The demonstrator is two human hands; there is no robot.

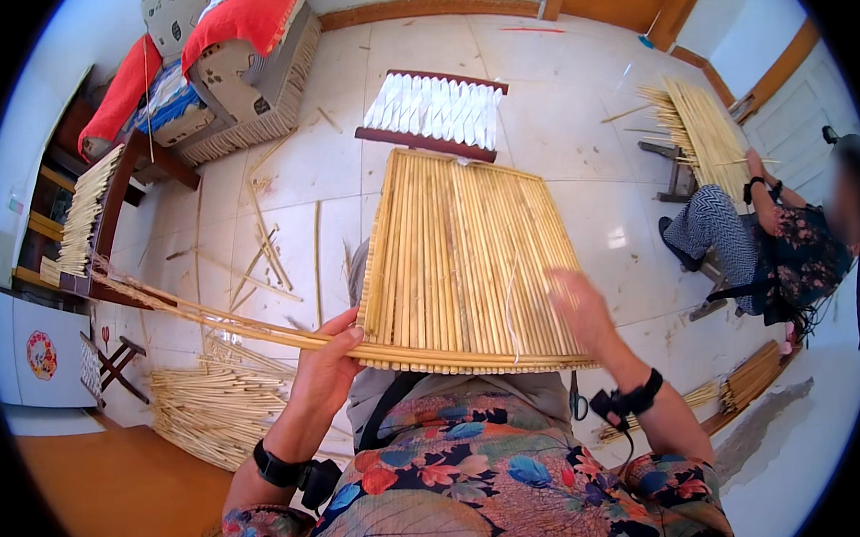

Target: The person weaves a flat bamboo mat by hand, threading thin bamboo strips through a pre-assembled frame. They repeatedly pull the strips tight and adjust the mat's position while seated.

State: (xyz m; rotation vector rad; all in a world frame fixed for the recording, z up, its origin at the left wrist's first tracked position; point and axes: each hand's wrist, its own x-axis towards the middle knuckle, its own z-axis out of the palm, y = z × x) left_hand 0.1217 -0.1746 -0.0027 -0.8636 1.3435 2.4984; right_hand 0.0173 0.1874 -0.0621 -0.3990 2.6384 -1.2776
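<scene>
Across my lap lies a panel of straw-coloured stalks (460, 251) set side by side, with a stalk border along its edges. My left hand (328, 360) is closed round long loose stalks (245, 328) at the panel's near left corner; they stretch out to the left along the near edge. The thumb lies on top of them. Over the panel's right side is my right hand (586, 319), its fingers blurred, so what they hold, if anything, does not show. A thin white thread (512, 306) runs over the stalks near the close edge.
A folding stool with white webbing (437, 110) stands just beyond the panel. Loose stalks (218, 394) lie heaped at left; scissors (577, 398) hang by my right side. At right, another person (786, 236) works on a similar panel (704, 137). A sofa (236, 97) stands far left.
</scene>
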